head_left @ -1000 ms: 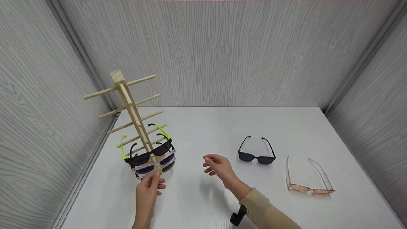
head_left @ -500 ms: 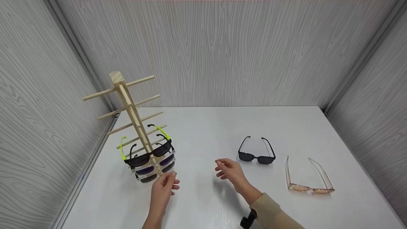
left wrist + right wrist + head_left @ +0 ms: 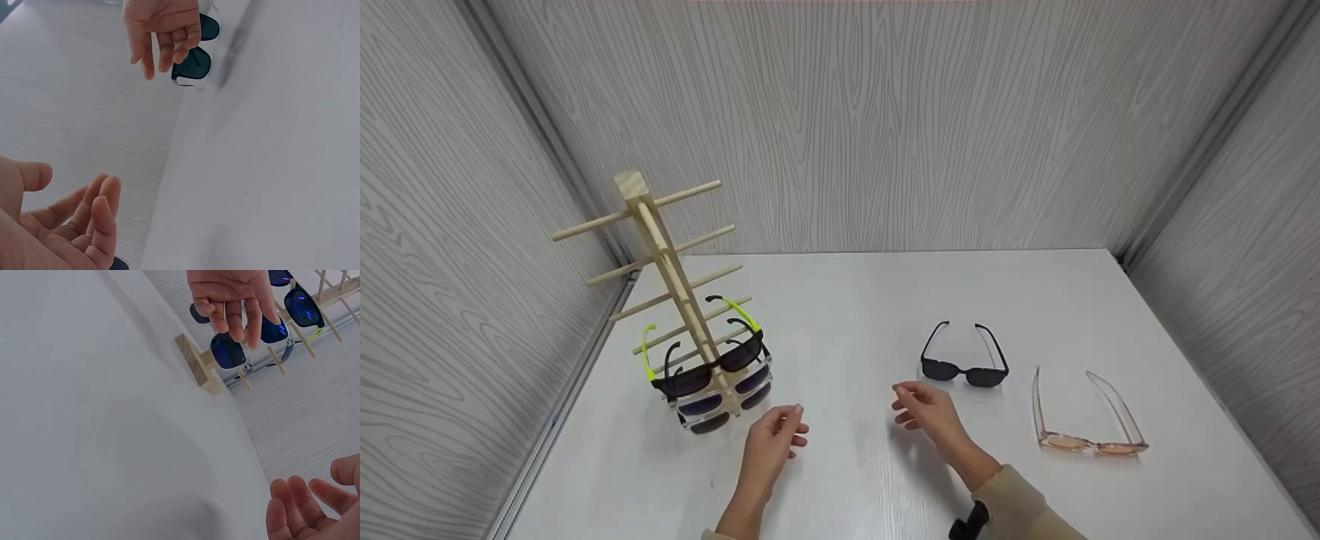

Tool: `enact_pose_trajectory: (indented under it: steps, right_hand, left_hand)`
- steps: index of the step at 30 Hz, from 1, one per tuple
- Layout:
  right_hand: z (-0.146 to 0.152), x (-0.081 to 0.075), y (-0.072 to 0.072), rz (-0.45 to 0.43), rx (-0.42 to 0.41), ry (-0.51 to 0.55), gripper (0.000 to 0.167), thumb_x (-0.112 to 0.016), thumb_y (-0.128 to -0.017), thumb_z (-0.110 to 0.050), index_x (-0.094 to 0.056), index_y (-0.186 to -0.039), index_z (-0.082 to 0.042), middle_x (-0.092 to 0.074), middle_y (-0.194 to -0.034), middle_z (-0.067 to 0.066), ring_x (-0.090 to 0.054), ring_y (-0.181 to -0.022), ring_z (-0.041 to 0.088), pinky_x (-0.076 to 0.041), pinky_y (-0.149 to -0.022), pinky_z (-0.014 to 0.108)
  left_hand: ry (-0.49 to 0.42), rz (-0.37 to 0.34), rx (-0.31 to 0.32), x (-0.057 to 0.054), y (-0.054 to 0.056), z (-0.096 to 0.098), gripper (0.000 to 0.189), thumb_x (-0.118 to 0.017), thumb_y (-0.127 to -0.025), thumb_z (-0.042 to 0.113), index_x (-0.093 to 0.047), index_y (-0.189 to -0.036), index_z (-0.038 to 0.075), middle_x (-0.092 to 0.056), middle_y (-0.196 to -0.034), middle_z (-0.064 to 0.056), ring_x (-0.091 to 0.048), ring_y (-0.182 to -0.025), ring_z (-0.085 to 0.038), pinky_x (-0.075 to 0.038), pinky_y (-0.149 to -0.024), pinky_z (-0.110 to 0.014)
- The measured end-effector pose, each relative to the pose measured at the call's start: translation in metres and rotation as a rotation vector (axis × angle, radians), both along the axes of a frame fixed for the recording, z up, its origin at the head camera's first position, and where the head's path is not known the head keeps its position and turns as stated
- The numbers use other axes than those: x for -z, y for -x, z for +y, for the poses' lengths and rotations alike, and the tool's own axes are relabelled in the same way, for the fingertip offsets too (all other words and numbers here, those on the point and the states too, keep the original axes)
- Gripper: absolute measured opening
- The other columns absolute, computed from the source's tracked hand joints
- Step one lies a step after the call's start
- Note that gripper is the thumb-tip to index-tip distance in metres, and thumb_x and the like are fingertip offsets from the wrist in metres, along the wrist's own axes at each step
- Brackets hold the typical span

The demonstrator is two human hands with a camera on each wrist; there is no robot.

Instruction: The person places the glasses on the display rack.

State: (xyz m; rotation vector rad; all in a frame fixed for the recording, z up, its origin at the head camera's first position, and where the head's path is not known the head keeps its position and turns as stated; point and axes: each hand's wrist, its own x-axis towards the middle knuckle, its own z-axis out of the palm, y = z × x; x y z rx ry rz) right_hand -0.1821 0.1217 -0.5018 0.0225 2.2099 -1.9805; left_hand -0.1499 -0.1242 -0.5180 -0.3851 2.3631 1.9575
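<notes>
My left hand (image 3: 775, 442) hovers right of the wooden glasses rack (image 3: 671, 274), fingers loosely bent and holding nothing. My right hand (image 3: 934, 414), likewise relaxed with nothing in it, is just below a pair of black sunglasses (image 3: 984, 377) lying on the table with temples unfolded. Low on the rack hang black sunglasses with yellow-green temples (image 3: 688, 380), clear-framed sunglasses with purple lenses (image 3: 701, 405) and a dark pair (image 3: 710, 424) lowest. In the left wrist view the right hand (image 3: 166, 31) overlaps the black sunglasses (image 3: 193, 64).
Clear peach-tinted glasses (image 3: 1069, 443) lie unfolded at the right of the white table (image 3: 840, 315). Upper pegs (image 3: 690, 193) of the rack stick out sideways, bare. Wood-grain panels (image 3: 840, 127) enclose the table at the back and both sides.
Both hands have moved right: the left away from the rack's lower glasses, the right closer to the black sunglasses and slightly down. The glasses on the table stay where they were.
</notes>
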Motion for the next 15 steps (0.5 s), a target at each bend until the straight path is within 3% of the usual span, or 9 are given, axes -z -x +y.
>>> enact_pose_trajectory:
  steps: [2, 7, 15]
  right_hand:
    - [0.003, 0.0, -0.002, -0.001, 0.015, -0.01, 0.029, -0.054, -0.095, -0.015, -0.058, -0.113, 0.008, -0.063, -0.093, 0.025, -0.063, -0.084, 0.041, -0.053, -0.072, 0.043]
    - [0.017, 0.021, 0.004, -0.01, 0.049, 0.003, 0.033, -0.055, -0.094, -0.016, -0.056, -0.115, 0.009, -0.064, -0.092, 0.023, -0.064, -0.082, 0.039, -0.053, -0.071, 0.043]
    - [0.035, 0.043, 0.009, -0.04, 0.136, -0.008, 0.034, -0.059, -0.093, -0.019, -0.058, -0.115, 0.006, -0.066, -0.088, 0.015, -0.065, -0.078, 0.033, -0.053, -0.067, 0.037]
  left_hand:
    - [0.004, -0.009, 0.02, 0.002, 0.002, 0.003, 0.043, -0.053, -0.094, 0.038, -0.059, -0.114, 0.001, -0.065, -0.084, -0.006, -0.062, -0.072, -0.016, -0.049, -0.06, -0.028]
    - [-0.002, -0.013, 0.054, 0.007, 0.006, 0.012, 0.043, -0.053, -0.094, 0.038, -0.059, -0.115, 0.001, -0.065, -0.085, -0.006, -0.062, -0.073, -0.016, -0.05, -0.062, -0.029]
    - [-0.014, 0.066, 0.113, 0.015, 0.012, 0.027, 0.044, -0.053, -0.094, 0.038, -0.059, -0.114, -0.001, -0.065, -0.087, -0.009, -0.062, -0.074, -0.017, -0.05, -0.063, -0.03]
